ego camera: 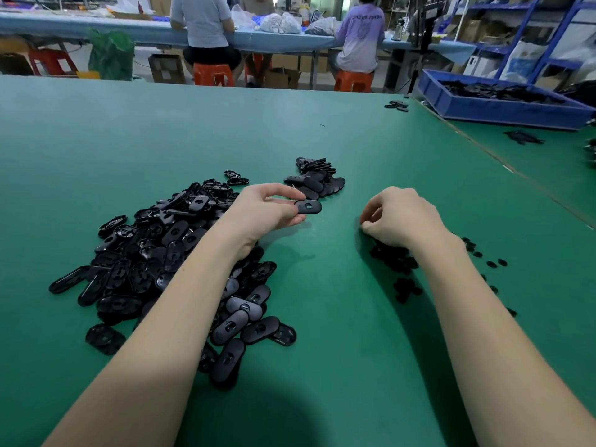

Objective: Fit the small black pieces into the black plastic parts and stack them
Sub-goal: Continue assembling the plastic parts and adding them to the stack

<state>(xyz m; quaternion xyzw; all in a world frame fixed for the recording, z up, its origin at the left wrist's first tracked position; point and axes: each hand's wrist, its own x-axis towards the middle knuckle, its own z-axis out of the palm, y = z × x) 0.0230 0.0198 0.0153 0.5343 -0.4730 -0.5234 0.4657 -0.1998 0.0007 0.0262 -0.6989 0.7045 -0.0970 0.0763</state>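
Head cam, one frame. I read both forearms coming in from 6 o'clock over the green tabletop (322, 366).

Near L: big loose pile of black plastic parts (167, 259), oval shells, spread under and at 9 o'clock of the L forearm.

Near R: scatter of small black pieces (398, 261) under and at 3 o'clock of the R wrist.

L hand (261, 211): thumb + fingers pinching one oval part (308, 207) by its end, held flat just above the tabletop, opening side up.

R hand (398, 216): fingers curled, knuckles up, fingertips down at the edge of the small pieces. Cannot tell whether it holds a piece; fingertips hidden.

At 12 o'clock of the held part: stack of finished parts (317, 180), overlapping rows, just beyond the L fingers.

Far R, approx 2 o'clock: blue bin (503, 106) w/ more black parts, on the adjoining tabletop. A few stray parts (397, 105) near the far edge.

Background: two persons seated on orange stools (213, 75) at a blue-covered bench, backs to cam.
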